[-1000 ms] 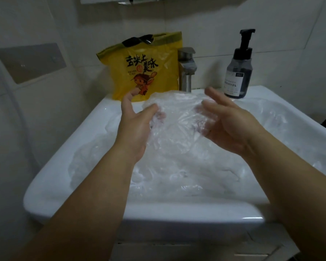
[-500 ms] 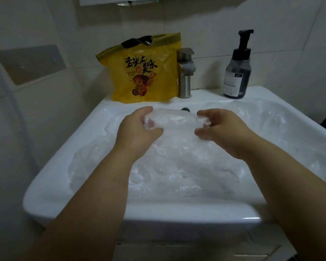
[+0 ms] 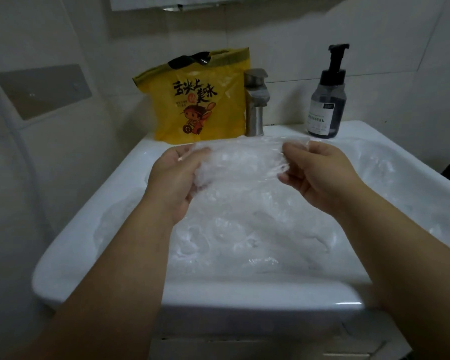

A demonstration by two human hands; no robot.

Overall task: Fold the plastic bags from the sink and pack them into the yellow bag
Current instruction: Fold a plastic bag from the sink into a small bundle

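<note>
Clerk: Both hands are spreading slightly wider than half a second back. Item one, left hand [image 3: 177, 178]: fingers are curling round the left end of a clear plastic bag [image 3: 244, 158]. Item two, right hand [image 3: 320, 175]: thumb and fingers are pinching its right end.
Checker: Progress?
Clerk: Folding is looking midway on this bag. Below the fingers, a heap of bags [image 3: 244, 229] is filling the sink [image 3: 218, 294], so most work is remaining. Beyond the fingertips, the yellow bag [image 3: 200, 100] is standing upright.
Checker: Unclear?
Clerk: Fold lines are blurring together; the yellow bag's contents are staying hidden; counting the heap is proving impossible.
</note>
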